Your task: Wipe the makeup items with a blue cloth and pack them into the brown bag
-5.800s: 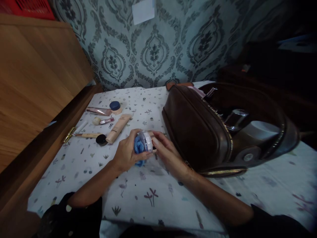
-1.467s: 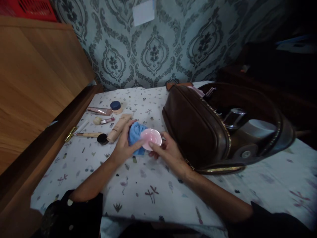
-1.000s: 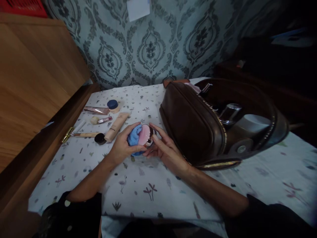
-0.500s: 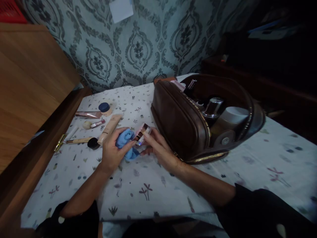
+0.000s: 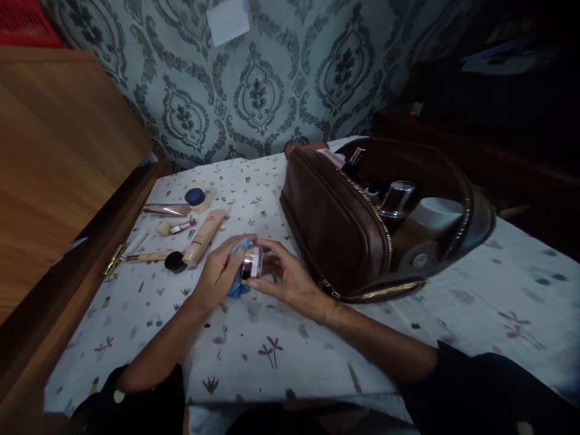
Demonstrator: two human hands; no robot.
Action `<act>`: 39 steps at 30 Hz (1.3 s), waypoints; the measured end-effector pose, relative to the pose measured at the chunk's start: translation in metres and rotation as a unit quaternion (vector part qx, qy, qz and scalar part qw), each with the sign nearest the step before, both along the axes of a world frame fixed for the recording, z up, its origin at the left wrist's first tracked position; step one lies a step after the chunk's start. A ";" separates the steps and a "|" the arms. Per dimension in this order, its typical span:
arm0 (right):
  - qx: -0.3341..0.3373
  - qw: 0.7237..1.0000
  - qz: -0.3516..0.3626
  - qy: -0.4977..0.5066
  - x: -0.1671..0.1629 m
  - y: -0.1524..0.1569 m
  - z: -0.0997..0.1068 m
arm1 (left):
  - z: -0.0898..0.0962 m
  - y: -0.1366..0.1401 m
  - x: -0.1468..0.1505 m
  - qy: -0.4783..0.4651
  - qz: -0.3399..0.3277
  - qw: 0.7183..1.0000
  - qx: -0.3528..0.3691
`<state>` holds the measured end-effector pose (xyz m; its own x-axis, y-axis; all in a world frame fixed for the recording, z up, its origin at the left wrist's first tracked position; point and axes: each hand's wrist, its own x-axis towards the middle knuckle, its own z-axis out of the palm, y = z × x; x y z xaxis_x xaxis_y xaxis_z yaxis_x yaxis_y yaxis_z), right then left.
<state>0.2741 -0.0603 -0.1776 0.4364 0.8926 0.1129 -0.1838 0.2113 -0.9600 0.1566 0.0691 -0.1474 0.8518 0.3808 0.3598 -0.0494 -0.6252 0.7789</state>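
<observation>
My left hand [image 5: 221, 269] is closed around a crumpled blue cloth [image 5: 236, 287] and presses it to the near side of a small clear-and-dark cosmetic case [image 5: 252, 263]. From the other side, my right hand [image 5: 285, 275] grips the case between thumb and fingers. Both hands are just above the table, left of a brown makeup bag [image 5: 330, 223]. Beyond my left hand lies a beige squeeze tube [image 5: 205, 237], with a round black lid [image 5: 173, 261] beside it. Part of the cloth is hidden by my left fingers.
The open bag holds a silver-capped bottle [image 5: 399, 198] and a white-topped container [image 5: 437, 211]. Left on the patterned tablecloth [image 5: 244, 362] are a blue-lidded jar [image 5: 196, 198], a pinkish tube [image 5: 167, 209], a brush [image 5: 151, 256] and a gold item [image 5: 113, 260]. A wooden panel [image 5: 58, 139] borders the left.
The case has turned more upright and come nearer the cloth. My right hand has shifted its hold to the case's edges. The whole view has swung slightly left.
</observation>
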 end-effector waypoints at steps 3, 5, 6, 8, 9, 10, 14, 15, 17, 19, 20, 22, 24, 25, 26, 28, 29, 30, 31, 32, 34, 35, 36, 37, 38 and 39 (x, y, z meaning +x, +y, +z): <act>0.001 0.998 0.015 0.062 0.001 0.000 0.003 | -0.001 0.000 0.000 0.011 -0.003 0.999 -0.030; 0.004 0.996 -0.008 0.085 0.003 0.000 0.004 | -0.002 -0.001 0.000 0.006 -0.015 1.000 0.000; 0.007 0.996 -0.026 0.090 0.003 0.001 0.004 | -0.004 -0.002 -0.001 -0.001 -0.022 0.999 0.028; 0.015 0.993 -0.057 0.104 0.004 0.003 0.003 | -0.006 -0.003 -0.001 -0.028 -0.032 0.995 0.094; 0.019 0.990 -0.066 0.120 0.004 0.004 0.003 | -0.007 -0.004 -0.001 -0.046 -0.036 0.990 0.130; 0.024 0.987 -0.070 0.144 0.003 0.006 0.002 | -0.007 -0.005 0.000 -0.064 -0.041 0.983 0.167; 0.032 0.959 -0.060 0.274 0.000 0.008 0.005 | -0.009 -0.008 0.000 -0.109 -0.071 0.942 0.309; 0.031 0.952 -0.049 0.301 0.000 0.008 0.006 | -0.010 -0.007 0.001 -0.112 -0.071 0.936 0.325; 0.025 0.940 -0.022 0.341 0.000 0.005 0.011 | -0.014 -0.007 0.000 -0.101 -0.046 0.944 0.310; 0.016 0.931 0.012 0.365 0.001 0.001 0.016 | -0.018 -0.005 -0.001 -0.081 -0.002 0.968 0.235; 0.011 0.928 0.033 0.371 0.002 0.000 0.018 | -0.020 -0.005 -0.002 -0.072 0.013 0.980 0.185; 0.007 0.926 0.082 0.370 0.004 -0.003 0.019 | -0.022 -0.005 -0.003 -0.056 0.026 0.995 0.081; 0.012 0.925 0.121 0.359 0.005 -0.003 0.018 | -0.023 -0.006 -0.004 -0.041 0.026 0.999 -0.008; 0.014 0.926 0.134 0.352 0.005 -0.003 0.017 | -0.023 -0.008 -0.004 -0.034 0.029 0.998 -0.041; 0.015 0.928 0.140 0.345 0.005 -0.003 0.016 | -0.022 -0.009 -0.003 -0.026 0.036 0.997 -0.066; 0.011 0.935 0.141 0.326 0.004 -0.003 0.014 | -0.019 -0.012 -0.001 -0.010 0.062 0.994 -0.090; 0.009 0.939 0.139 0.315 0.004 -0.002 0.013 | -0.018 -0.013 0.001 -0.001 0.080 0.992 -0.094; 0.008 0.943 0.133 0.306 0.003 -0.001 0.012 | -0.017 -0.014 0.003 0.006 0.103 0.990 -0.096; 0.011 0.946 0.126 0.299 0.003 -0.001 0.012 | -0.015 -0.015 0.004 0.013 0.130 0.987 -0.098; 0.016 0.948 0.119 0.296 0.002 0.001 0.010 | -0.014 -0.016 0.005 0.020 0.159 0.982 -0.099; 0.026 0.949 0.103 0.298 0.001 0.003 0.007 | -0.012 -0.016 0.007 0.032 0.216 0.971 -0.101; 0.030 0.949 0.095 0.301 0.000 0.005 0.005 | -0.010 -0.015 0.008 0.035 0.237 0.966 -0.100; 0.034 0.949 0.086 0.301 -0.001 0.007 0.003 | -0.008 -0.015 0.009 0.039 0.250 0.962 -0.099; 0.037 0.950 0.078 0.301 -0.002 0.008 0.001 | -0.006 -0.014 0.010 0.042 0.253 0.962 -0.096; 0.040 0.951 0.071 0.298 -0.003 0.009 -0.001 | -0.003 -0.014 0.011 0.044 0.248 0.964 -0.089; 0.041 0.953 0.066 0.294 -0.004 0.010 -0.002 | 0.000 -0.013 0.013 0.045 0.237 0.967 -0.077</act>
<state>0.2699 -0.0508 -0.1792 0.3308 0.9426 -0.0455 -0.7143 0.2186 -0.6648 0.1692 0.0559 -0.1472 0.5932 0.7798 0.2000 0.2880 -0.4375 0.8518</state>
